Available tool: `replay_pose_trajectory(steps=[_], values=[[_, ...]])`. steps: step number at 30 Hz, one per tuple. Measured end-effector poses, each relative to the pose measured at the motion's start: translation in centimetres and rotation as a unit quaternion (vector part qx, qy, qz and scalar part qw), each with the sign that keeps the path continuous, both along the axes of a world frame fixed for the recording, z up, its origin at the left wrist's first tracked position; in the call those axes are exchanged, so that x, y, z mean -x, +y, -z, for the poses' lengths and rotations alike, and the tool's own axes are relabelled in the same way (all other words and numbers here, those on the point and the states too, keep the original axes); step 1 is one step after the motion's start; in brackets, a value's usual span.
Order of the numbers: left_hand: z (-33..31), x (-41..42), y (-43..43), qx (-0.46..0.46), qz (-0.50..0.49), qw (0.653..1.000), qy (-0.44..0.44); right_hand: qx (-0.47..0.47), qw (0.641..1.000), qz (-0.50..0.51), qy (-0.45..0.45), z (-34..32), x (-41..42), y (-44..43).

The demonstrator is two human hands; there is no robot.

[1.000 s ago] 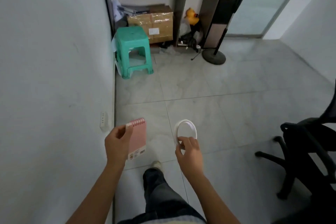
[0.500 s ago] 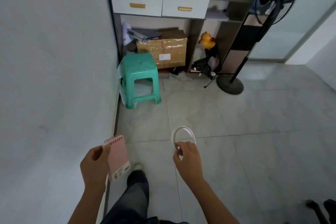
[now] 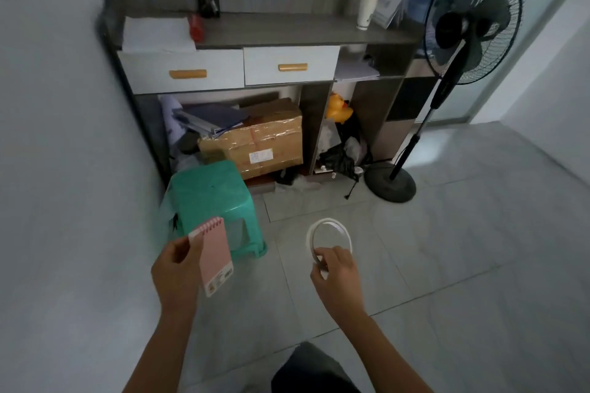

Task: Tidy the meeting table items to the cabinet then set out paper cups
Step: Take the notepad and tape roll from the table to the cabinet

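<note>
My left hand (image 3: 175, 271) grips a pink spiral notepad (image 3: 214, 257), held upright by its left edge. A thin white tape roll (image 3: 329, 233) stands on edge in my right hand (image 3: 336, 274), pinched at its lower rim. Both hands are held out over the floor, well short of the cabinet (image 3: 287, 30), which stands ahead against the wall. Its grey top carries a black pen holder (image 3: 208, 1), a red item, white papers and a stack of paper cups (image 3: 366, 11). Two white drawers with orange handles sit below the top.
A green plastic stool (image 3: 210, 201) stands on the floor just beyond my left hand. A standing fan (image 3: 463, 41) is at the cabinet's right end, its round base (image 3: 390, 183) on the tiles. A taped cardboard box (image 3: 265, 140) and clutter fill the space under the drawers. A white wall runs along the left.
I have moved closer to the cabinet and the view has tilted up, so its whole top is now in sight. Both hands still hold the notepad and the tape roll.
</note>
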State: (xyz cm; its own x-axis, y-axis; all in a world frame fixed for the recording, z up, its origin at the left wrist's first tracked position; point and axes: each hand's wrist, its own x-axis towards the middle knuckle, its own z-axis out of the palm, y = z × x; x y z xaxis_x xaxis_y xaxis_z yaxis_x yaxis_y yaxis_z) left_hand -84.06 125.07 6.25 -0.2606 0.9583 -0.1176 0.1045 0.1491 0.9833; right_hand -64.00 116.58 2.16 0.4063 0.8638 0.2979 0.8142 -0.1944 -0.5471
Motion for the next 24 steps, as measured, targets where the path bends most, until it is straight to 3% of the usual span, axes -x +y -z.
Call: replay_pose_trajectory(steps=[8, 16, 20, 24], values=[[0.8, -9.6, 15.6, -0.026, 0.015, 0.999, 0.036, -0.010, 1.000, 0.003, 0.012, 1.7, -8.8, 16.2], [-2.3, -17.3, 32.0, -0.088, -0.065, 0.992, 0.067, -0.027, 0.998, -0.053, -0.002, -1.6, -18.2, 34.5], [-5.8, -19.5, 39.1, -0.179, -0.094, 0.973, 0.116, -0.047, 0.994, -0.091, -0.049, -5.1, -21.0, 43.4], [-8.6, -21.1, 47.7, -0.322, -0.093, 0.920, 0.203, -0.104, 0.985, -0.121, -0.060, -9.0, -22.3, 52.8]])
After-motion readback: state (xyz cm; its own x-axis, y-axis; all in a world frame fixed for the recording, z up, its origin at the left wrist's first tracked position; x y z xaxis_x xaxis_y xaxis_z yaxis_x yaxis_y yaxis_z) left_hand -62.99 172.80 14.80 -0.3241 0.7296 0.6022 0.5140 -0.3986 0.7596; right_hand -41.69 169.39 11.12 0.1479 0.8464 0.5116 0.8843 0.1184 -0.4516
